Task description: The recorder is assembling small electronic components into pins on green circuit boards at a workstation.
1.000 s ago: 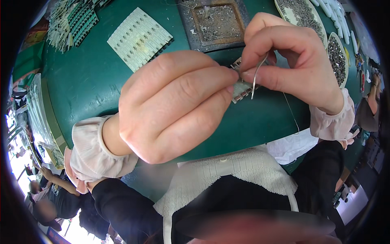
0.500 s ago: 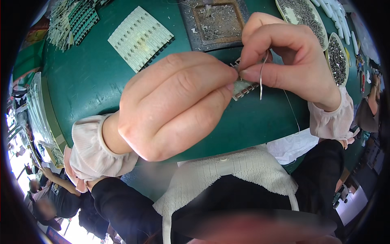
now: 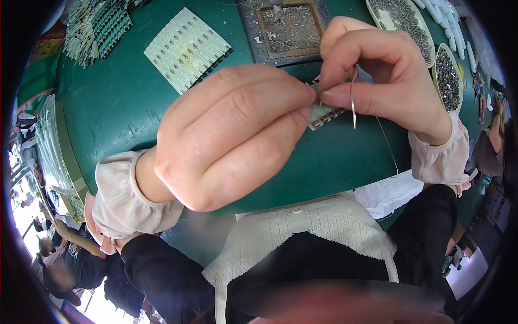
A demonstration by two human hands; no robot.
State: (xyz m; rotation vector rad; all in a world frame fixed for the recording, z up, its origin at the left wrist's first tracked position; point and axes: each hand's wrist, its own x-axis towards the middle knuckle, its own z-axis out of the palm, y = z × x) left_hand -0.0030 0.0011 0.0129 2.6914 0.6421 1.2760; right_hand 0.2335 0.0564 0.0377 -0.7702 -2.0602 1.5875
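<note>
My left hand (image 3: pixel 232 135) is closed around a small pale circuit board strip (image 3: pixel 322 114), pinching it between thumb and fingers above the green table (image 3: pixel 118 102). My right hand (image 3: pixel 377 81) meets it from the right and pinches a thin bent wire (image 3: pixel 353 97) against the strip's upper edge. The wire trails down and to the right past my wrist. Most of the strip is hidden under my left fingers.
A pale panel of small boards (image 3: pixel 186 47) lies at the back left, with a heap of more boards (image 3: pixel 97 27) beyond it. A square metal tray of solder scraps (image 3: pixel 288 27) sits behind my hands. Oval dishes of small parts (image 3: pixel 448 78) stand at right.
Both hands stay joined at the strip. The wire in my right hand has shifted slightly right and hangs more upright.
</note>
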